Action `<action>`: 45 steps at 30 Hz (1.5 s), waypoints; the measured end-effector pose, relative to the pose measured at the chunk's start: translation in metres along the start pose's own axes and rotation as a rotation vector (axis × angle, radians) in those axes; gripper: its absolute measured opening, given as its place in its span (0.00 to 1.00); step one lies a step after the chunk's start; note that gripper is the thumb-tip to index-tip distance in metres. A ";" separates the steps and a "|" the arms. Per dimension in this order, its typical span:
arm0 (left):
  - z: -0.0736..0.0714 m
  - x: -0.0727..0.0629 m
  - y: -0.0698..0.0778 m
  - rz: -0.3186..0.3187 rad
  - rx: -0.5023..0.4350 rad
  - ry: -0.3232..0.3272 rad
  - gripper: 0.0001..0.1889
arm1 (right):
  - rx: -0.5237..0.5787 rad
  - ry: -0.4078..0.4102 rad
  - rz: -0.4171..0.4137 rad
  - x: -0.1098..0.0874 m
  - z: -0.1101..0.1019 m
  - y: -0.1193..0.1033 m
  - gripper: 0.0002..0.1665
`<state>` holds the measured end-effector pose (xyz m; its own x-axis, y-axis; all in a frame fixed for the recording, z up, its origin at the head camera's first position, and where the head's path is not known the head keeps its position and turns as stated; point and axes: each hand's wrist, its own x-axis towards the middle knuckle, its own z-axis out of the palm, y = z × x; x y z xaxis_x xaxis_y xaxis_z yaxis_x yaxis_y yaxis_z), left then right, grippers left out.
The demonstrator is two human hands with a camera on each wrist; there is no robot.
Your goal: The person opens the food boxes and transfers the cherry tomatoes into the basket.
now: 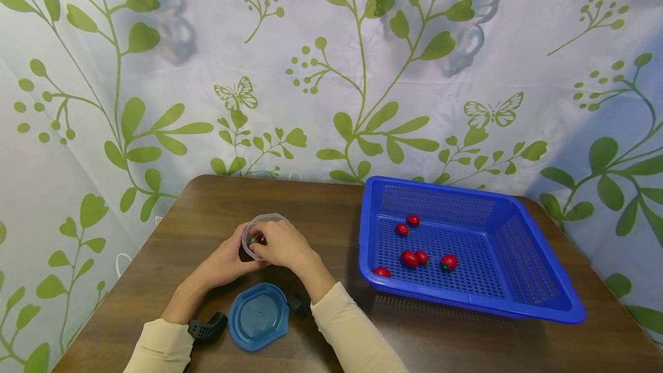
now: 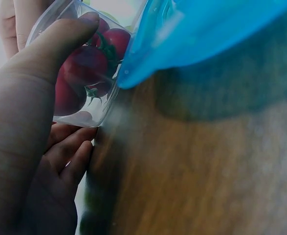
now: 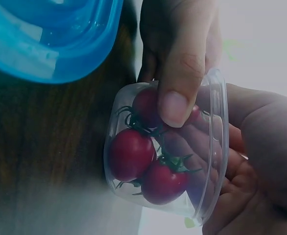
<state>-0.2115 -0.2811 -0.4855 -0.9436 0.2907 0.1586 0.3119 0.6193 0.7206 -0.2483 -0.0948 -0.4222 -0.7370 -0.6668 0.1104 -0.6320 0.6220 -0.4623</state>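
Note:
A small clear plastic container (image 1: 247, 242) holds several red cherry tomatoes (image 3: 131, 155) with green stems. My left hand (image 1: 224, 261) grips it; in the left wrist view the thumb (image 2: 60, 41) presses on its outer wall and the other fingers lie beneath. From above, my right hand (image 1: 284, 243) reaches in over the rim. Through the clear wall its fingers show right among the tomatoes, and I cannot tell whether they pinch one. Just in front of the container, a blue plastic lid (image 1: 258, 318) lies on the table between my forearms.
A large blue plastic basket (image 1: 497, 306) with perforated sides stands on the right of the brown wooden table (image 1: 207, 200). Inside it are several loose cherry tomatoes (image 1: 449, 262), toward its left half. Behind the table hangs a leaf-patterned curtain (image 1: 290, 131). Both wrists wear dark straps.

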 end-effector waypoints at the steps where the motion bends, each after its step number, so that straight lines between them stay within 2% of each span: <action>1: 0.000 0.000 0.000 0.002 -0.002 0.000 0.46 | 0.007 -0.002 0.001 0.000 0.000 0.000 0.15; 12: -0.001 0.002 0.002 0.016 -0.010 -0.001 0.46 | 0.083 0.029 0.016 -0.002 -0.004 0.003 0.16; 20: 0.001 0.001 0.000 -0.044 -0.026 0.011 0.48 | 0.101 0.091 0.061 -0.007 -0.010 -0.001 0.19; 27: 0.001 0.001 0.000 -0.045 -0.042 0.002 0.49 | 0.138 0.144 0.058 -0.015 -0.024 -0.006 0.18; 36: 0.000 0.000 0.001 -0.052 -0.034 -0.002 0.50 | 0.129 0.185 0.012 -0.029 -0.044 -0.013 0.20; 45: 0.002 0.002 0.000 -0.048 -0.030 0.007 0.49 | 0.141 0.227 0.013 -0.043 -0.065 -0.013 0.21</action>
<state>-0.2133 -0.2795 -0.4864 -0.9581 0.2561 0.1283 0.2631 0.6102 0.7473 -0.2243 -0.0476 -0.3634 -0.7897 -0.5401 0.2909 -0.5943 0.5559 -0.5812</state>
